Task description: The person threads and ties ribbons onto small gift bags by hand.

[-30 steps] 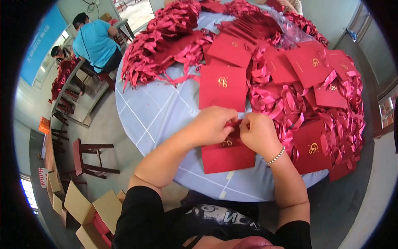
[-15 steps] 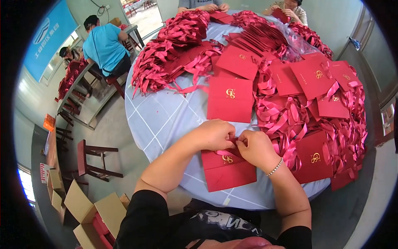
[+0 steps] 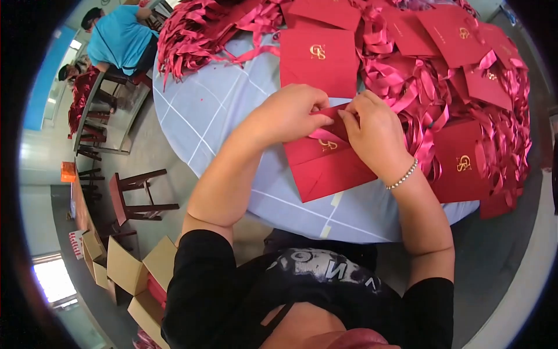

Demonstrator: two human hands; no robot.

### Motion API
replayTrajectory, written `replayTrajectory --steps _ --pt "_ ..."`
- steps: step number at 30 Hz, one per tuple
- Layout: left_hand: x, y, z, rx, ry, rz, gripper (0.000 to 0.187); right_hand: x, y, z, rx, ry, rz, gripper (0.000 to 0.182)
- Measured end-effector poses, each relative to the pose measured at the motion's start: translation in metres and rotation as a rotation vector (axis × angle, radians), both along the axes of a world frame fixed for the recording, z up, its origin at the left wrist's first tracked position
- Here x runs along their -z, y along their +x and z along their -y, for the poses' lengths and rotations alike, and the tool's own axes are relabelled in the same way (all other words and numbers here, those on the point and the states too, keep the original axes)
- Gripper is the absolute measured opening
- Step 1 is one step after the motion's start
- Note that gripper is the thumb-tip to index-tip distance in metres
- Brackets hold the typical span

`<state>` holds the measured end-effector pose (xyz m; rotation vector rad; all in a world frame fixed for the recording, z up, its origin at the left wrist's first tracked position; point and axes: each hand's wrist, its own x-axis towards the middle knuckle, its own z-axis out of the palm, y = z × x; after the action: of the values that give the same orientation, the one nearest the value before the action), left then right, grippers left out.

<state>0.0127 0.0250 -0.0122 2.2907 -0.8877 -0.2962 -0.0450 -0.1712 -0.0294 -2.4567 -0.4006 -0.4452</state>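
Observation:
Both hands are at the top edge of a red paper bag [image 3: 331, 174] with a gold logo and a pink ribbon, lying tilted near the table's front edge. My left hand [image 3: 296, 113] pinches the bag's upper left edge, fingers closed. My right hand [image 3: 375, 131] has its thumb and fingers pressed together at the upper right edge; its fingertips partly hide the top. Just beyond lies another red bag [image 3: 318, 61], flat, with its logo up. Pink ribbons [image 3: 401, 87] are heaped right of my right hand.
The round table has a blue checked cloth [image 3: 218, 116]. More red bags [image 3: 453, 35] spread along the right, and a ribbon pile [image 3: 197, 35] lies at the back left. On the floor at left are a wooden stool [image 3: 119, 198] and open cartons [image 3: 125, 264]. A person in blue [image 3: 122, 41] sits beyond.
The view has tipped downward, so the table and hands appear higher. The bag under my hands now lies more slanted, and my hands are slightly farther apart.

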Motion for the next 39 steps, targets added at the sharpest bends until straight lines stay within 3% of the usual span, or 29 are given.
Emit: replayTrajectory --steps 8,13,16,17,20,24,31,34,39 --pt "-0.006 -0.005 0.005 -0.018 -0.103 -0.063 0.013 -0.018 -0.001 0.014 -0.118 0.025 -0.103 0.013" --pt "-0.006 -0.006 0.006 0.092 -0.164 0.087 0.012 -0.021 0.0 0.017 -0.123 -0.02 -0.084 0.013" --pt "-0.011 -0.012 0.006 0.126 -0.172 0.15 0.013 -0.037 0.003 0.027 -0.101 0.274 -0.123 0.015" --pt "-0.013 -0.014 0.007 0.146 -0.175 0.181 0.014 -0.038 0.008 0.035 -0.114 0.234 -0.078 0.019" --pt "-0.018 -0.025 0.01 0.236 -0.237 0.314 0.013 -0.037 0.01 0.046 -0.259 0.236 -0.272 0.019" --pt "-0.025 -0.034 0.01 0.411 -0.218 0.349 0.013 -0.046 0.013 0.059 -0.401 0.331 -0.788 0.021" --pt "-0.034 -0.035 0.007 0.479 -0.257 0.374 0.017 -0.043 0.009 0.056 -0.722 0.553 -0.778 0.013" --pt "-0.034 -0.036 0.007 0.49 -0.272 0.364 0.017 -0.049 0.014 0.06 -0.842 0.335 -0.701 0.008" --pt "-0.032 -0.036 0.008 0.502 -0.29 0.344 0.016 -0.052 0.011 0.061 -0.88 0.19 -0.673 0.011"
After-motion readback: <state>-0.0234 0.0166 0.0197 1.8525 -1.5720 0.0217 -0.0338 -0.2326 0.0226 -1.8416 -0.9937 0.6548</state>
